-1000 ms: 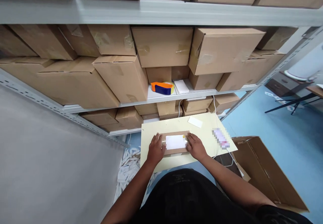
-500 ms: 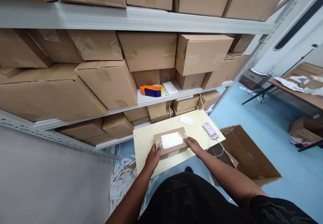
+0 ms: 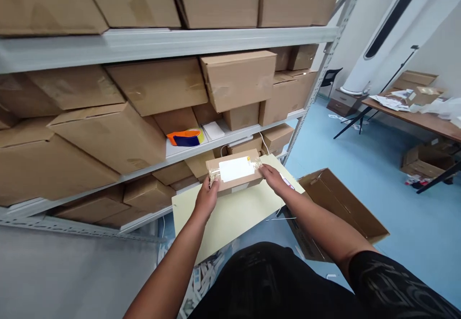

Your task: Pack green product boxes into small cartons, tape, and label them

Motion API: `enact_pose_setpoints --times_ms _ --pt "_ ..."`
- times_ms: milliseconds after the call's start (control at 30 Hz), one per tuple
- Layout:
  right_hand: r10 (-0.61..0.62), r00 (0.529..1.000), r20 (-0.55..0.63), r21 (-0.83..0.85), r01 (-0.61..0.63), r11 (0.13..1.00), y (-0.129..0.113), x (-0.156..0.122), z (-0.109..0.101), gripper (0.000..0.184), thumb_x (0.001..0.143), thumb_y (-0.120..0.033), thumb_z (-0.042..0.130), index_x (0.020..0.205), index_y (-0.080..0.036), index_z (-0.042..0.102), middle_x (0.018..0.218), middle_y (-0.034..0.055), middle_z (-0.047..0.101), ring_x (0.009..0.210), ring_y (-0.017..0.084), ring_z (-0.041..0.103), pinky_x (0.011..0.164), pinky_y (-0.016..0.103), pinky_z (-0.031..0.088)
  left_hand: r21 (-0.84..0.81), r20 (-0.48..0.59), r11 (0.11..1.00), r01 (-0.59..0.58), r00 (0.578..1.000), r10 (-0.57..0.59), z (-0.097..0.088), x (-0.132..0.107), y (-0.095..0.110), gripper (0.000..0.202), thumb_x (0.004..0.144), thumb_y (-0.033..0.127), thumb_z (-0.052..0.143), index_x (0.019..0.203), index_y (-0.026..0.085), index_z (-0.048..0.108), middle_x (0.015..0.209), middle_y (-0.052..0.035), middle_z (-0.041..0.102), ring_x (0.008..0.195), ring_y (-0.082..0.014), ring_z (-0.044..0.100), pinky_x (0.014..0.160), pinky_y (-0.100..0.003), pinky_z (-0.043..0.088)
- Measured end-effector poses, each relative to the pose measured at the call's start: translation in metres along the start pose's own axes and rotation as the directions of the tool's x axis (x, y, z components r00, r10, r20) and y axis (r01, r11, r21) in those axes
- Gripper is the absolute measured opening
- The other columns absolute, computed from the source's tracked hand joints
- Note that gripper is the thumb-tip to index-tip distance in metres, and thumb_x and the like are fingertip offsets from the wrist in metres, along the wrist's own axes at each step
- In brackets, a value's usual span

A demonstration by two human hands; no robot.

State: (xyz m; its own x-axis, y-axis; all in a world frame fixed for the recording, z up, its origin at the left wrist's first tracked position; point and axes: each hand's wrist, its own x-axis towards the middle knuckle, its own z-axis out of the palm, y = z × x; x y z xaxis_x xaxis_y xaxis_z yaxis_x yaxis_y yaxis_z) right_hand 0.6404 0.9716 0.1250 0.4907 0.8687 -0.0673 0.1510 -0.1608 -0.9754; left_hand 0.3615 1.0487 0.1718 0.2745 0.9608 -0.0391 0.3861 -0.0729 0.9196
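A small cardboard box (image 3: 236, 183) with a white label (image 3: 236, 169) and clear tape at its ends is held up between my two hands, above the pale yellow tabletop (image 3: 230, 218). My left hand (image 3: 208, 195) grips its left end, thumb on the top near the tape. At the opposite end, my right hand (image 3: 271, 176) closes round the taped edge. Behind the box, on the shelf, lies an orange and blue tape dispenser (image 3: 185, 138) beside a stack of white paper (image 3: 213, 131).
Shelving (image 3: 201, 45) full of cardboard boxes rises in front. A large open carton (image 3: 345, 204) stands right of the small table. Paper strips (image 3: 205, 276) litter the floor at lower left. Farther right is a brown table (image 3: 403, 117) with papers and boxes.
The small box has risen off the tabletop in both hands, toward the shelves. My view has turned to the right.
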Motion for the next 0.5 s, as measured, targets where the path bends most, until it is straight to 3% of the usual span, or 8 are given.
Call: enact_pose_setpoints --times_ms 167,367,500 --pt "-0.028 0.996 -0.082 0.024 0.03 0.999 0.004 0.017 -0.095 0.056 0.09 -0.067 0.052 0.12 -0.025 0.074 0.124 0.0051 0.074 0.115 0.03 0.065 0.102 0.043 0.049 0.035 0.049 0.999 -0.025 0.999 0.023 0.082 0.016 0.06 0.054 0.099 0.06 0.047 0.142 0.029 0.058 0.139 -0.0063 0.067 0.126 -0.0299 0.062 0.106 -0.041 0.047" --pt "0.043 0.966 -0.257 -0.029 -0.052 0.998 0.033 0.013 -0.234 0.057 0.092 -0.067 0.048 0.116 -0.023 0.075 0.116 0.0062 0.077 0.11 0.031 0.066 0.098 0.041 0.049 0.097 0.226 0.987 -0.129 0.969 0.104 0.217 0.035 0.116 0.055 0.098 0.06 0.049 0.142 0.027 0.059 0.135 -0.0072 0.069 0.122 -0.0307 0.063 0.105 -0.041 0.046" --pt "0.107 0.908 -0.406 -0.033 -0.132 0.991 0.063 -0.005 -0.311 0.06 0.092 -0.069 0.046 0.12 -0.024 0.074 0.122 0.0066 0.075 0.115 0.033 0.065 0.099 0.042 0.049 0.103 0.39 0.984 -0.143 0.916 0.092 0.303 0.042 0.145 0.058 0.098 0.061 0.048 0.143 0.027 0.058 0.133 -0.0078 0.07 0.119 -0.0315 0.065 0.1 -0.04 0.048"
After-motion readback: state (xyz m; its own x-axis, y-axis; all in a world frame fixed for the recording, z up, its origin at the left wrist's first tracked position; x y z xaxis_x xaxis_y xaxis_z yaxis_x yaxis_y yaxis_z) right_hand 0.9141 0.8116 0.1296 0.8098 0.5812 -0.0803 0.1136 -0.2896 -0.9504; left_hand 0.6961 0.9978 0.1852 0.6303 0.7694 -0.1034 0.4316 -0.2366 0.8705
